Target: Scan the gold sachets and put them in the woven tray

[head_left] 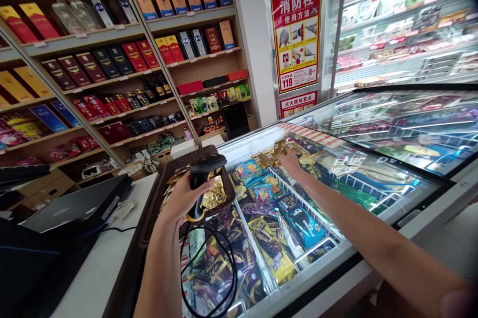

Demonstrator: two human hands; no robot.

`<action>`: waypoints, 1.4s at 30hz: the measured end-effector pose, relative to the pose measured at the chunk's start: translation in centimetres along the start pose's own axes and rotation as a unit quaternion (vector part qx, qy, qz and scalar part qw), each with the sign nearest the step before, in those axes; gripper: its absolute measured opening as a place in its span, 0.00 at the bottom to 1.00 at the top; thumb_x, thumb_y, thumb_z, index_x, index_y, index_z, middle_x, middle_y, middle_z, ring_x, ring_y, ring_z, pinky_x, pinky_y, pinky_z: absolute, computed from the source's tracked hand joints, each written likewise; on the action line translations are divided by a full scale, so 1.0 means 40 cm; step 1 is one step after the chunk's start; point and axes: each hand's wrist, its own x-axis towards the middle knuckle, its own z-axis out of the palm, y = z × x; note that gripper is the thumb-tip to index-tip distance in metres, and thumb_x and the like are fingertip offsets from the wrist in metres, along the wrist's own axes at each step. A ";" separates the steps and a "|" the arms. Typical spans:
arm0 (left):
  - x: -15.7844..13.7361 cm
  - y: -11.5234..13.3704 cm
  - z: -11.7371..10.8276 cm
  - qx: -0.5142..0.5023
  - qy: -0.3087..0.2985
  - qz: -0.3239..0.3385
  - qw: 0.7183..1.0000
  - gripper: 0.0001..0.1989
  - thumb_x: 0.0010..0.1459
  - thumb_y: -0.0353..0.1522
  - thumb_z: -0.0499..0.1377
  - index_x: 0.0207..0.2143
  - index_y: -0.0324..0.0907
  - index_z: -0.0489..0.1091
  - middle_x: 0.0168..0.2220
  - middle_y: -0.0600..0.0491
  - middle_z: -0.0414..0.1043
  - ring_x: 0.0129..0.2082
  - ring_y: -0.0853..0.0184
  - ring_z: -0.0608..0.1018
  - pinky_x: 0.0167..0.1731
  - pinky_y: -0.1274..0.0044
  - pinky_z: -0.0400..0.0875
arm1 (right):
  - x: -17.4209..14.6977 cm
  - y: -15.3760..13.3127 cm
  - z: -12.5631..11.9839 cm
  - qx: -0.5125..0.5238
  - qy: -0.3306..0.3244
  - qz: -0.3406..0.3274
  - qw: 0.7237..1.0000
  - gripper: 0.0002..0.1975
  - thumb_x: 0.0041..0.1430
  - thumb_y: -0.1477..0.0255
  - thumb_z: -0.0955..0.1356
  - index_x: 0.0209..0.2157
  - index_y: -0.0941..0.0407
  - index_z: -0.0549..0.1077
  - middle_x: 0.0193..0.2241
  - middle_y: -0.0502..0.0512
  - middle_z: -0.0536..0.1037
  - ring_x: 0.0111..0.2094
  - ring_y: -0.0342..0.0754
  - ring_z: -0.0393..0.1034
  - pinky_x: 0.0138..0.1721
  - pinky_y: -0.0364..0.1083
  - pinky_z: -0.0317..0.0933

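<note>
My left hand (182, 196) is wrapped around a black barcode scanner (201, 173), holding it over a brown wicker basket (151, 213). Gold foil packets (215, 196) lie in that basket, partly hidden by the scanner. The scanner's black cable (234, 278) hangs in loops below my hand. Stretched across the chest freezer, my right hand (288, 161) is closed on a gold packet (280, 146) near the freezer's far side. More gold packets (263, 159) are just left of it. My fingertips there are small and partly hidden.
The freezer holds colourful ice-cream packs (300, 221) between white wire dividers (295, 193). A sliding glass lid (373, 173) covers its right part. At left, a black device (85, 203) stands on a white counter (87, 263). Shelves of boxed bottles (112, 61) line the back wall.
</note>
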 end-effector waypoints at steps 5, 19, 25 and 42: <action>0.000 -0.017 -0.024 -0.075 0.010 -0.008 0.997 0.25 0.44 0.48 0.69 0.37 0.41 0.69 0.32 0.53 0.74 0.32 0.66 0.76 0.30 0.78 0.66 | 0.046 0.039 -0.035 -0.135 0.054 0.058 0.988 0.28 0.47 0.74 0.67 0.53 0.60 0.67 0.43 0.67 0.76 0.44 0.61 0.70 0.43 0.54 0.62; -0.044 -0.035 -0.156 -0.027 0.190 0.010 0.981 0.26 0.43 0.51 0.67 0.34 0.40 0.68 0.29 0.52 0.74 0.24 0.69 0.72 0.26 0.77 0.66 | -0.168 -0.147 0.116 -0.224 -0.031 -0.272 0.935 0.16 0.60 0.68 0.64 0.48 0.57 0.73 0.56 0.66 0.64 0.57 0.63 0.54 0.57 0.61 0.46; -0.053 -0.030 -0.141 -0.015 0.148 0.036 0.988 0.24 0.48 0.51 0.64 0.35 0.40 0.67 0.29 0.51 0.74 0.24 0.69 0.72 0.24 0.77 0.65 | -0.382 -0.344 0.278 -0.277 -0.353 -0.340 0.827 0.20 0.56 0.60 0.71 0.47 0.56 0.73 0.44 0.63 0.77 0.48 0.60 0.69 0.53 0.57 0.54; -0.032 -0.017 -0.093 -0.067 0.137 0.024 0.988 0.25 0.46 0.51 0.67 0.33 0.41 0.67 0.28 0.52 0.74 0.22 0.71 0.70 0.23 0.78 0.63 | -0.270 -0.309 0.195 0.108 -0.305 -0.073 0.944 0.17 0.60 0.59 0.66 0.46 0.53 0.66 0.39 0.55 0.77 0.33 0.48 0.71 0.28 0.42 0.62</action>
